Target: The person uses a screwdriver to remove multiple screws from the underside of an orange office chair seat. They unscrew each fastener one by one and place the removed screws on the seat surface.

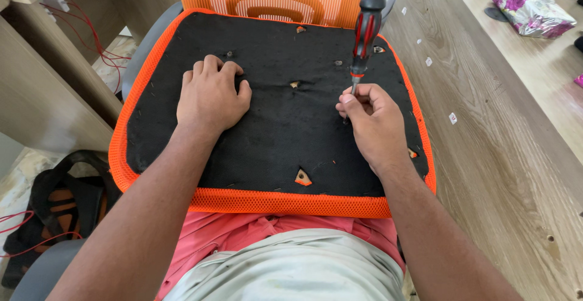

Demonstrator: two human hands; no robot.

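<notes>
The right hand (371, 128) pinches the shaft of an upright red-and-black screwdriver (365, 31), its handle rising above the fingers. The left hand (209, 94) presses flat, unclenched, on the black seat underside (285, 131).

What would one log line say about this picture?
left hand: flat on black seat underside | right hand: pinching screwdriver shaft, tool upright, tip on seat | orange mesh edge near lap
</notes>
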